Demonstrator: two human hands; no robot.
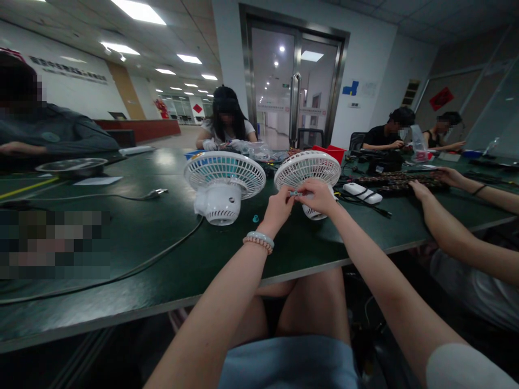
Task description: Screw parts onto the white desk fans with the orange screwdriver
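The dark green table (174,270) spreads under everything here, with the corded fan (221,202) standing near its middle. Far behind the corded fan is a glass double door (271,81) in a metal frame. Across the table, behind the same fan, sits a person (250,129) in pale gloves; well to its right, a neighbour's bare forearms (454,232) reach over the table.

The corded fan is white, its round guard tilted upward and its motor housing toward the wearer; a long grey cord (162,251) runs from its base toward the left. Just to its right is a second fan (312,167), also white, partly hidden by the wearer's hands. A metal dish (77,172) lies well to the left of the corded fan, and a red bin (338,153) behind it and to the right. A white power strip (362,193) with a black cable is farther right of it.

The left hand (279,204) and right hand (318,195) meet to the right of the corded fan, in front of the second one. The fingers of both pinch a small pale-teal piece (294,193) between them; its exact shape is too small to tell. A teal knob (255,218) lies on the table just right of the corded fan's base.
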